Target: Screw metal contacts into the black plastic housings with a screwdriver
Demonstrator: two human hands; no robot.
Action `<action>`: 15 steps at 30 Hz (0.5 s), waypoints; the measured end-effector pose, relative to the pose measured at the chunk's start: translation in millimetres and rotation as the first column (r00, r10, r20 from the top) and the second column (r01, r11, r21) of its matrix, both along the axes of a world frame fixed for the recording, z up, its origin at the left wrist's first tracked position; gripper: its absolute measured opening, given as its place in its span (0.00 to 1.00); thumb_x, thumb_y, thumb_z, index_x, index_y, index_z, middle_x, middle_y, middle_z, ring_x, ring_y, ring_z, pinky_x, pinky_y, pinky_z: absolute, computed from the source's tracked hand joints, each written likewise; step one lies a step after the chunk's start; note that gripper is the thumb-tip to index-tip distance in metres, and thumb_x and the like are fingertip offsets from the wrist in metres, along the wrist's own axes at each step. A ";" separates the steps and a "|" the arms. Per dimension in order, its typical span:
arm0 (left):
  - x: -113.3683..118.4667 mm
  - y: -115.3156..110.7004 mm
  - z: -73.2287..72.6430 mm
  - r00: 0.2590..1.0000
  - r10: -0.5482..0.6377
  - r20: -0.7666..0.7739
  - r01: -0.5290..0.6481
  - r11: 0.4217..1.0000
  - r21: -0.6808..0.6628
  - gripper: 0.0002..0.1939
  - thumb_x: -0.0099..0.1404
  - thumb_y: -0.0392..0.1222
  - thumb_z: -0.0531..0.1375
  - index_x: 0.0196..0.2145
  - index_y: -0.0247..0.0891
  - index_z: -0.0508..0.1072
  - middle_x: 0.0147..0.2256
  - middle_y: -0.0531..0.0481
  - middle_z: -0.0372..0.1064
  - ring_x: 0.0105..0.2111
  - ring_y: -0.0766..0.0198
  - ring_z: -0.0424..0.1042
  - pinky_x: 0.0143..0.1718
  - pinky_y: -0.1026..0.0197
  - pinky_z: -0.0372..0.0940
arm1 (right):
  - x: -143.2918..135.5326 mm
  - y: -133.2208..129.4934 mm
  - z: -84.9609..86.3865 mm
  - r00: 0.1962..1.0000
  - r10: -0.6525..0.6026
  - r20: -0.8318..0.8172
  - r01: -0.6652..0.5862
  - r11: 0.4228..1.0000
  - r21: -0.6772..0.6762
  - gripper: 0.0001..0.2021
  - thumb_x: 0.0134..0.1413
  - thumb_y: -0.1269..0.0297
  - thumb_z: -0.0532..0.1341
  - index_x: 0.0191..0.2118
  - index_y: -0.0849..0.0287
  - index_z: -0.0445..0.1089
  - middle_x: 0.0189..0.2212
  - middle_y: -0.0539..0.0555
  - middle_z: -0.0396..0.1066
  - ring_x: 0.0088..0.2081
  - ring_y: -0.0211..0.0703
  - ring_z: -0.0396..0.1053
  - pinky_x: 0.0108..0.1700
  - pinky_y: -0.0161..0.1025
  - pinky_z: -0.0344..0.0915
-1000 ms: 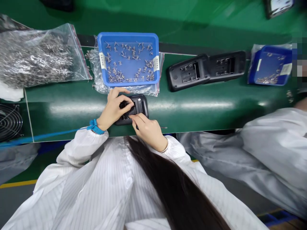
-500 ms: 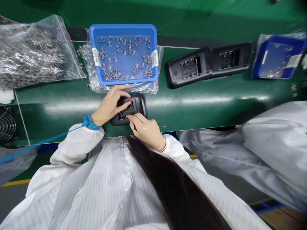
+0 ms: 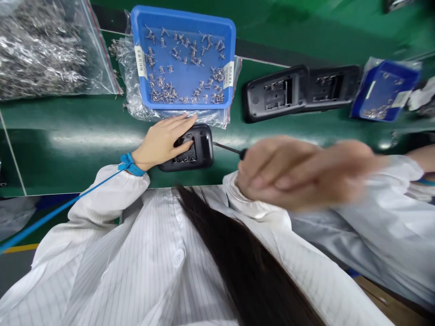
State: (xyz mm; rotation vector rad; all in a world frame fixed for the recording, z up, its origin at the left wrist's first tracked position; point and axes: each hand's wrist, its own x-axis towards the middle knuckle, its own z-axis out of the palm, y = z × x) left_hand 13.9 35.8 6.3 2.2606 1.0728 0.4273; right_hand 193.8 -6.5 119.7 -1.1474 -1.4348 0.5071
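My left hand (image 3: 165, 139) lies on a black handset housing (image 3: 205, 147), fingers spread, with the thumb over its battery compartment. Springs show inside that compartment. My right hand (image 3: 260, 158) is smeared by motion to the right of the housing. Its fingers appear closed around the black handle of a thin-shafted screwdriver (image 3: 227, 147), whose shaft points left toward the housing. A co-worker's blurred hand (image 3: 350, 174) reaches in from the right and overlaps my right hand. I cannot tell whether the two touch or where one ends.
Ahead stands a blue tray (image 3: 183, 16) of loose metal springs, on a plastic bag (image 3: 129, 59). A larger bag of springs (image 3: 41, 54) lies left. Two black housings (image 3: 275, 95) overlap at right, beside another blue tray (image 3: 377, 86). A blue wrist cord (image 3: 84, 192) trails from my left wrist.
My right hand has left the battery compartment and swung right; the screwdriver shaft now points left. A co-worker's hand has come in from the right. My left hand stays on the housing.
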 end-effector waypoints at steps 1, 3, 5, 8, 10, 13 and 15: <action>0.0 -0.2 0.1 1.000 0.004 0.000 -0.004 1.000 -0.006 0.30 0.70 0.50 0.50 0.66 0.36 0.58 0.62 0.44 0.62 0.64 0.55 0.59 0.64 0.51 0.56 | -10.8 9.0 -4.8 0.997 -0.037 -0.072 0.037 0.999 0.006 0.25 0.68 0.47 0.35 0.21 0.53 0.39 0.09 0.43 0.33 0.08 0.33 0.39 0.12 0.35 0.47; -0.1 -0.5 0.3 1.000 -0.004 0.002 0.004 1.000 -0.016 0.29 0.71 0.49 0.50 0.66 0.36 0.58 0.63 0.44 0.61 0.64 0.55 0.59 0.65 0.51 0.55 | -29.0 26.4 -15.0 0.989 -0.088 -0.120 0.083 0.995 -0.048 0.24 0.68 0.48 0.38 0.22 0.54 0.37 0.11 0.43 0.33 0.09 0.32 0.39 0.12 0.34 0.46; -0.6 -0.7 0.2 1.000 -0.023 0.019 0.024 1.000 -0.016 0.31 0.71 0.50 0.50 0.66 0.34 0.57 0.63 0.42 0.59 0.65 0.54 0.57 0.65 0.51 0.55 | -37.5 39.6 -24.5 0.993 -0.082 -0.083 0.069 0.986 -0.149 0.25 0.67 0.44 0.37 0.22 0.54 0.36 0.12 0.43 0.32 0.10 0.32 0.41 0.13 0.35 0.49; -1.5 -1.0 -1.2 0.998 -0.037 0.051 0.037 0.999 -0.010 0.31 0.71 0.49 0.48 0.67 0.31 0.56 0.63 0.40 0.59 0.65 0.52 0.57 0.65 0.50 0.55 | -33.3 49.5 -35.7 0.999 -0.006 -0.039 -0.003 0.976 -0.216 0.29 0.64 0.36 0.38 0.21 0.54 0.36 0.12 0.44 0.33 0.11 0.33 0.44 0.14 0.36 0.51; -1.7 -1.4 -2.1 0.998 -0.033 0.062 0.033 0.999 -0.006 0.30 0.72 0.47 0.47 0.66 0.30 0.56 0.63 0.39 0.59 0.65 0.52 0.57 0.65 0.49 0.55 | -28.5 52.6 -39.1 0.997 0.028 -0.077 -0.043 0.980 -0.195 0.29 0.63 0.36 0.42 0.22 0.54 0.36 0.11 0.43 0.34 0.10 0.32 0.43 0.13 0.35 0.49; -1.6 -1.6 -3.0 0.997 -0.032 0.066 0.032 0.999 0.001 0.28 0.73 0.45 0.47 0.66 0.29 0.57 0.63 0.38 0.59 0.65 0.52 0.57 0.65 0.49 0.55 | -33.7 58.1 -35.5 0.982 0.073 -0.174 -0.104 0.979 -0.176 0.27 0.65 0.40 0.44 0.23 0.54 0.36 0.12 0.42 0.36 0.10 0.30 0.43 0.13 0.33 0.47; -1.4 -1.5 -3.6 0.997 -0.036 0.066 0.036 0.999 0.003 0.28 0.72 0.45 0.47 0.66 0.30 0.57 0.63 0.39 0.59 0.65 0.52 0.57 0.65 0.49 0.55 | -44.9 64.3 -29.3 0.955 0.070 -0.287 -0.114 0.984 -0.139 0.25 0.67 0.48 0.46 0.22 0.54 0.38 0.13 0.42 0.35 0.10 0.29 0.41 0.12 0.32 0.45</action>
